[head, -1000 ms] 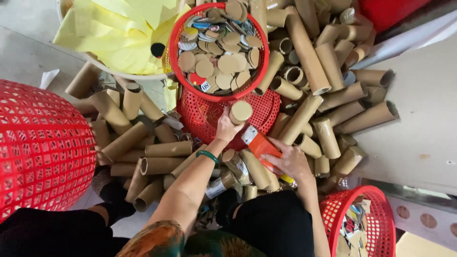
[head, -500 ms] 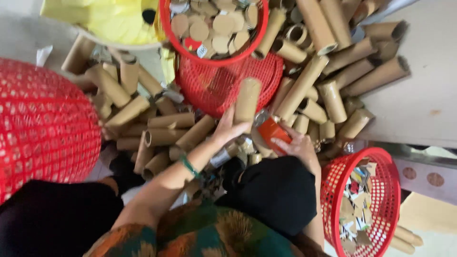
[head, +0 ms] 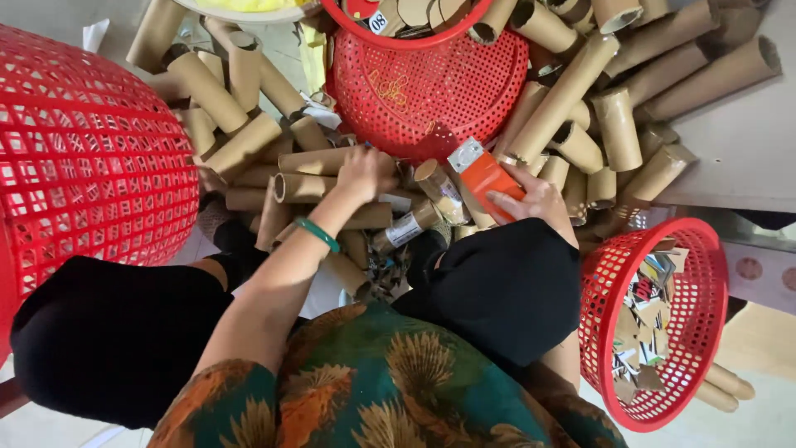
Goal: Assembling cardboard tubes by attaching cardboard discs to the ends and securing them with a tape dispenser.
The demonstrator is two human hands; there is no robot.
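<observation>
My left hand, with a green bangle on its wrist, reaches down into a heap of brown cardboard tubes. Its fingers curl over the right end of one tube that lies flat on the pile. My right hand is just to the right and grips an orange box cutter, whose grey tip points up-left. Between the two hands lie short tubes with printed wrappers. My knees, in black trousers, fill the foreground below both hands.
A big red mesh basket stands at the left. An upturned red basket lies behind the hands, under another red basket of cardboard pieces. At the right a small red basket holds paper scraps. More long tubes lean against a pale ledge.
My left hand, which held a tube upright above the pile, has dropped low onto the heap. The right hand keeps the cutter. The view has moved down and closer.
</observation>
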